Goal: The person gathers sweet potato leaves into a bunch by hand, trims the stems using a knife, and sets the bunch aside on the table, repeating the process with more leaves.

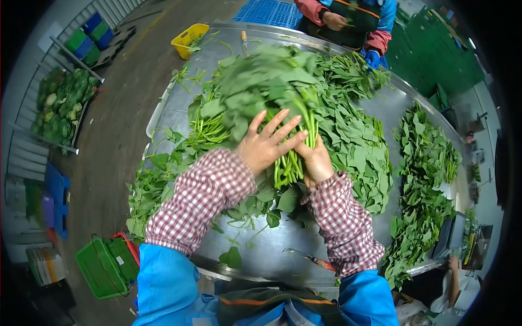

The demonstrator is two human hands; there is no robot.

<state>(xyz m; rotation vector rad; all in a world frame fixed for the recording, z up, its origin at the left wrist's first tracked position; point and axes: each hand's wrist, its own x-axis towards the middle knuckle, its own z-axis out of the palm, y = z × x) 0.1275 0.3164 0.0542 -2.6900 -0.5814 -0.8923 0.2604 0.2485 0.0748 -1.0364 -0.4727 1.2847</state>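
Observation:
A bunch of leafy greens [266, 81] with long pale-green stems is held above the metal table, its leaves blurred by motion. My right hand [317, 163] is closed round the stems on their right side. My left hand [267, 142] lies against the left side of the bunch with its fingers spread out. Beneath and beside the bunch, piles of the same greens [356, 157] cover much of the table. More stems [209, 130] stick out of a heap to the left of my left hand. Near my right forearm lies a curved knife [310, 258] with a reddish handle.
A co-worker's hand [334, 20] and blue glove [372, 58] are at the far edge. A wooden-handled tool [244, 38] and yellow basket [187, 41] are at the far left. Another heap of greens [424, 217] lies right. A green crate [106, 266] stands lower left.

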